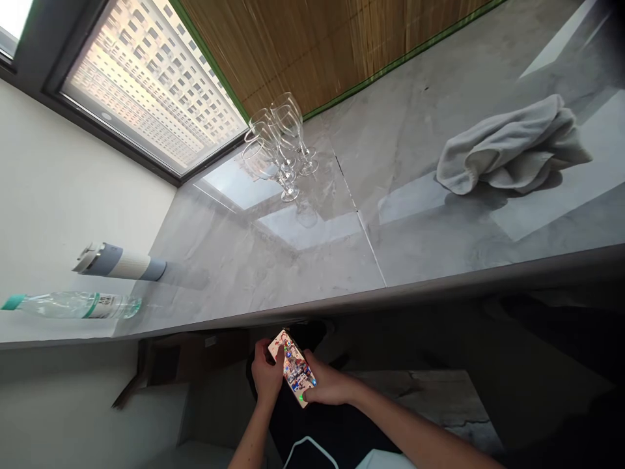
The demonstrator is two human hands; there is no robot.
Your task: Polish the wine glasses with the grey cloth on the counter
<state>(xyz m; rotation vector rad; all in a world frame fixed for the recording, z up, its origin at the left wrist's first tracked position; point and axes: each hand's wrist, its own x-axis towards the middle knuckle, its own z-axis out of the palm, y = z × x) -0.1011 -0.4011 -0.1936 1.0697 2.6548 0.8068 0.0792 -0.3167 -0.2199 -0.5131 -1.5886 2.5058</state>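
A smartphone (294, 372) with a lit screen full of app icons lies between my two hands, below the counter's front edge and over my dark-clothed lap. My left hand (267, 376) wraps the phone's upper left side, its thumb resting over the screen. On the lower right side, my right hand (328, 383) grips the phone, with the thumb near the bottom of the screen. The fingers behind the phone are hidden.
Several stemmed glasses (289, 190) stand on the grey marble counter (312, 260) by the window and bamboo blind (312, 52). A crumpled grey cloth (517, 146) lies to the right. At the left stand a blue-and-white tumbler (127, 263) and a clear plastic bottle (63, 305).
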